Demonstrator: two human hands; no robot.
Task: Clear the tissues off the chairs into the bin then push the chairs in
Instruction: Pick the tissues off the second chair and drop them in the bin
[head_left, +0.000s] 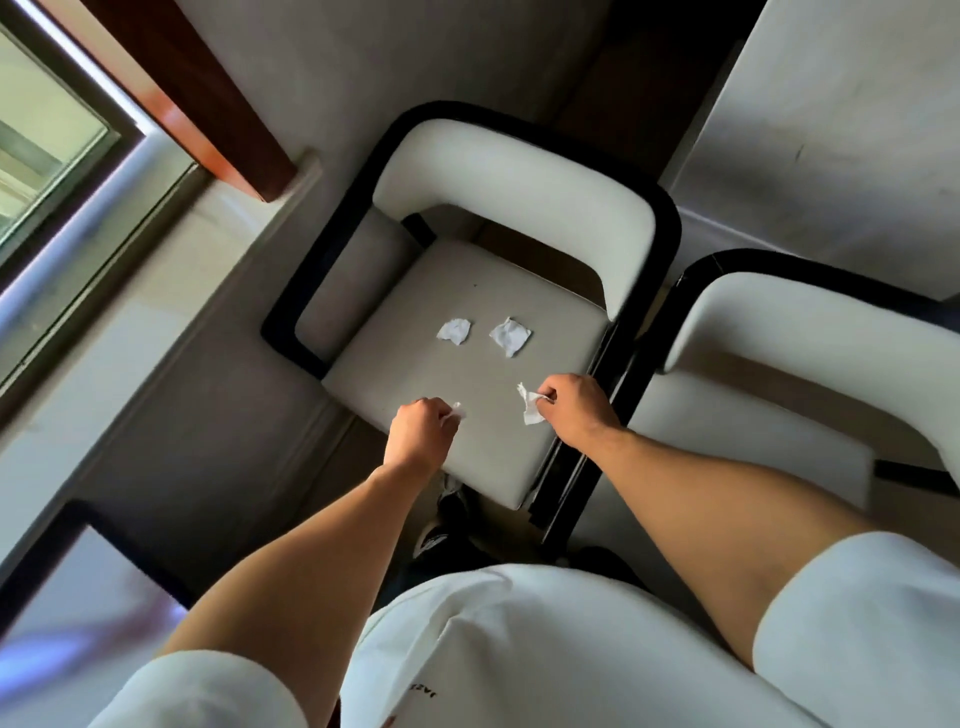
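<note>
Hands pinch tissues over chair (467, 291): left hand (421, 434), right hand (576, 410); two tissues (455, 331) lie side by side on seat

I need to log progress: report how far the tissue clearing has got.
Nothing looks finished. The left hand pinches one tissue, the right hand another. Two crumpled tissues still lie on the chair seat. No bin is in view, and the chairs are not pushed in.

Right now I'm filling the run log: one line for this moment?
left hand pinches tissue | right hand pinches tissue | two tissues on chair seat | bin unseen
</note>
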